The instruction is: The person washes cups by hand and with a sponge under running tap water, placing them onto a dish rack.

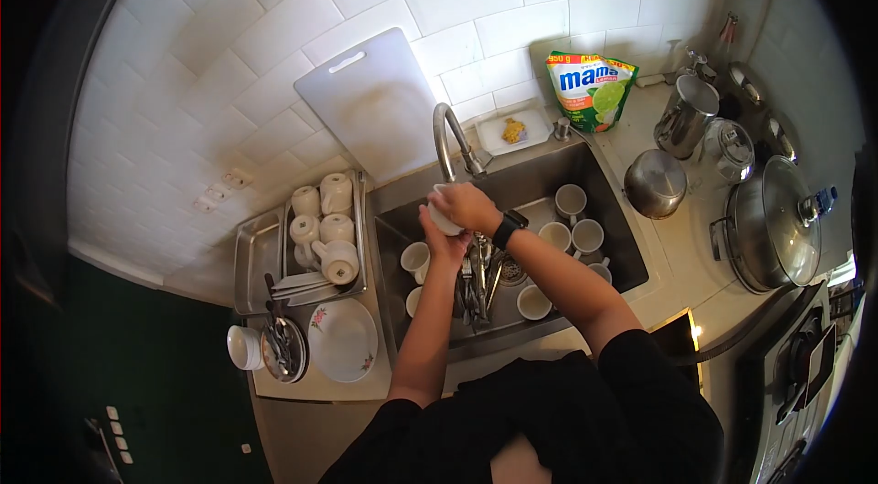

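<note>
A white cup (pixel 443 220) is held between both hands just below the curved faucet (pixel 441 123). My left hand (pixel 445 248) wraps the cup from below and the left. Over its rim curls my right hand (pixel 470 207), fingers bent at the mouth of the cup; a dark watch is on that wrist. Whether water runs is hard to make out. Under the hands, the steel sink (pixel 585 173) holds several white mugs (pixel 571 200) on both sides and a pile of metal cutlery (pixel 477 278) in the middle.
Left of the sink, a steel tray (pixel 259 251) carries upturned mugs (pixel 337 262); a floral plate (pixel 343 340) lies in front. A cutting board (pixel 370 104) leans on the tiles. Behind stand a sponge dish (pixel 494 138) and soap pouch (pixel 593 91); pots (pixel 656 184) crowd the right.
</note>
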The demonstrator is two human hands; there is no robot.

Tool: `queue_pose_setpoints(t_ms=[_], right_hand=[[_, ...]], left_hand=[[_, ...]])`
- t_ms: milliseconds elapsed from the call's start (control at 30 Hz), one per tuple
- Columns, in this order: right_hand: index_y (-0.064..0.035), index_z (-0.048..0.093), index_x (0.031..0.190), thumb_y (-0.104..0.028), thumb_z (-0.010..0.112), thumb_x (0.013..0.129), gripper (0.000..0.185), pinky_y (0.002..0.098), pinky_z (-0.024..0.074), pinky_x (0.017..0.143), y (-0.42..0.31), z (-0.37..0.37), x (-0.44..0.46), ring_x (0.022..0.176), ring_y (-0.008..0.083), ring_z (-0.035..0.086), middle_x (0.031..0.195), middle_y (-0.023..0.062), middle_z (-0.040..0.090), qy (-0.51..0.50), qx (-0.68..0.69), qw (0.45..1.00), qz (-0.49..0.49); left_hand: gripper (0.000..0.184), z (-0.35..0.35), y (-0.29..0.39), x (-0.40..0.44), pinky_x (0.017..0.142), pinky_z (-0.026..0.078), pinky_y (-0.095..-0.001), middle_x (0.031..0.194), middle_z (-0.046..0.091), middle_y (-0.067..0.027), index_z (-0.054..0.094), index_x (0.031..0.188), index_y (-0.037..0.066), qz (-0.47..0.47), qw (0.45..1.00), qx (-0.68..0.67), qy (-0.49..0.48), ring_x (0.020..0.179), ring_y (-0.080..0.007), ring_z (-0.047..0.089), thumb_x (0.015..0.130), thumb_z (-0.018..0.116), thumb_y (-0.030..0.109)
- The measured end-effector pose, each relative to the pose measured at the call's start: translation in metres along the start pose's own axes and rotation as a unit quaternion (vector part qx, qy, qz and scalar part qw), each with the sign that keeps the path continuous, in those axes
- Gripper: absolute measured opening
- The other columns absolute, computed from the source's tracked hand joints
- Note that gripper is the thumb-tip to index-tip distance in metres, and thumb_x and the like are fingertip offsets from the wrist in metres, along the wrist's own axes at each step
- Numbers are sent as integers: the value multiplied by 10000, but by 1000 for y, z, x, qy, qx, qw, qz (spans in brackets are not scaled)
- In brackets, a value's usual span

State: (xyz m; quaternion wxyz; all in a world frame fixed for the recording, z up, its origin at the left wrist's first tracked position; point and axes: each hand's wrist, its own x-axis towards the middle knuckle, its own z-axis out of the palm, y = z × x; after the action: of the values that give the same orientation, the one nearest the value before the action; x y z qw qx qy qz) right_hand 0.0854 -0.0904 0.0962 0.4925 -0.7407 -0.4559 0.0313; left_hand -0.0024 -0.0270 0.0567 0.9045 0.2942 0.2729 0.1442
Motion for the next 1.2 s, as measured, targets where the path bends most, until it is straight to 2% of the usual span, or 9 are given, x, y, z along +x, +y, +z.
queue_pose_setpoints(t_ms=[200, 433, 533, 700, 900, 1000, 1033, 1133, 1200], right_hand=[[-27, 591, 646, -371, 561, 761, 364, 432, 456, 639, -7, -15, -8, 696, 370, 570, 716, 194, 589, -77, -33, 996, -26], [-29, 569, 596, -367, 547, 767, 379, 404, 459, 624, -6, -2, -8, 656, 347, 558, 648, 168, 563, -46, -50, 983, -170], [-35, 580, 640, -368, 533, 788, 367, 410, 456, 611, -14, -8, 0, 650, 350, 558, 653, 163, 568, -108, -116, 986, -49], [-35, 600, 826, -377, 515, 807, 353, 422, 452, 631, -11, -9, -5, 707, 359, 573, 747, 175, 598, 6, 5, 1000, -27], [3, 596, 884, -331, 497, 839, 351, 415, 455, 663, 6, -5, -39, 742, 369, 584, 792, 227, 597, -44, 31, 994, 96], [12, 597, 861, -335, 486, 859, 365, 390, 464, 642, 30, 0, -45, 697, 330, 598, 751, 202, 608, 18, 122, 979, 162], [14, 599, 851, -340, 481, 867, 374, 381, 467, 632, 36, 1, -45, 677, 313, 603, 731, 185, 615, 49, 152, 971, 180], [4, 576, 887, -332, 459, 897, 356, 341, 487, 624, 50, 4, -50, 647, 203, 589, 741, 64, 602, 129, 468, 818, 308], [-20, 522, 1007, -312, 380, 928, 333, 383, 488, 735, 51, 2, -50, 798, 243, 589, 940, 94, 579, 128, 613, 700, 343]], left_hand=[[605, -9, 17, 2, 372, 351, -212, 714, 516, -17, 510, 931, 141, -165, 984, -67, 7, 501, -158, 479, 726, 355, 689], [606, -11, 4, -1, 385, 329, -244, 696, 495, -42, 507, 917, 139, -128, 983, -132, -11, 488, -161, 429, 726, 334, 687], [612, -6, 6, -3, 432, 355, -269, 724, 501, -43, 514, 951, 156, -97, 985, -143, -27, 528, -172, 447, 722, 338, 695], [667, -7, 3, 2, 583, 394, -302, 894, 524, -41, 510, 1059, 191, -47, 995, -78, -29, 724, -187, 500, 706, 338, 729], [610, -5, -4, -1, 634, 420, -304, 997, 535, -47, 506, 1086, 177, -107, 989, 94, 45, 833, -190, 518, 747, 379, 668], [504, -17, -20, 29, 720, 436, -329, 1036, 538, -65, 491, 1126, 186, 61, 981, 182, 20, 884, -200, 533, 836, 349, 573], [321, -17, -19, 38, 768, 436, -338, 1003, 561, -79, 524, 1081, 137, 138, 964, 227, 25, 907, -200, 543, 888, 421, 372], [221, 13, -12, 20, 775, 434, -328, 968, 577, -100, 561, 1009, 85, 350, 792, 499, -38, 893, -230, 553, 837, 533, 221], [180, 36, 0, 7, 776, 445, -300, 1003, 590, -74, 590, 956, 73, 466, 655, 584, -109, 902, -216, 557, 785, 577, 123]])
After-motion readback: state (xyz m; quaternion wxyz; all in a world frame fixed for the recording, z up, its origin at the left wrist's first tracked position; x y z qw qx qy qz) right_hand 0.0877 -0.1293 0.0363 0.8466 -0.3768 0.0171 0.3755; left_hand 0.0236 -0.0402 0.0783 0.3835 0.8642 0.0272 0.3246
